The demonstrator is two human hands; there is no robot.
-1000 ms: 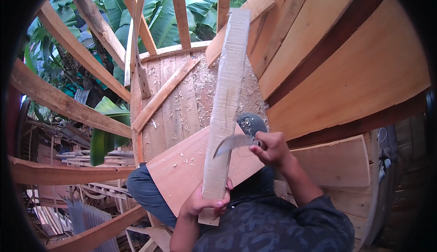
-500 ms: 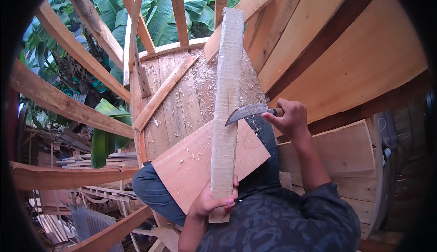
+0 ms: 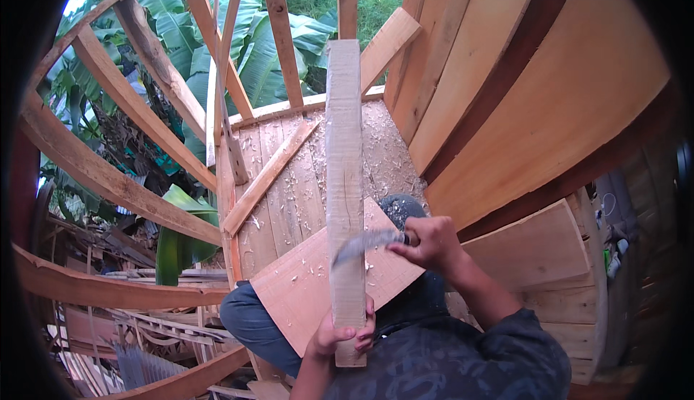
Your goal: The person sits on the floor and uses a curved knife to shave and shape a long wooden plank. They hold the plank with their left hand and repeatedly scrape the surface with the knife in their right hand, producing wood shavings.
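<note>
Long pale rough-hewn wooden plank (image 3: pixel 344 183) stands near upright, long axis running from the lap straight away toward the open frame; left hand (image 3: pixel 340 336) is wrapped around its lower end, fingers curled over the right edge. Right hand (image 3: pixel 428 241) is fisted on the handle of a curved steel blade (image 3: pixel 365 244), which lies crosswise against the plank's right edge, tip pointing left. Flat reddish board (image 3: pixel 303 291) sits across the knees under it; shaving-strewn plank floor (image 3: pixel 289 183) ahead, slanted wooden wall (image 3: pixel 520 96) close on the right, open ribs to the left.
</note>
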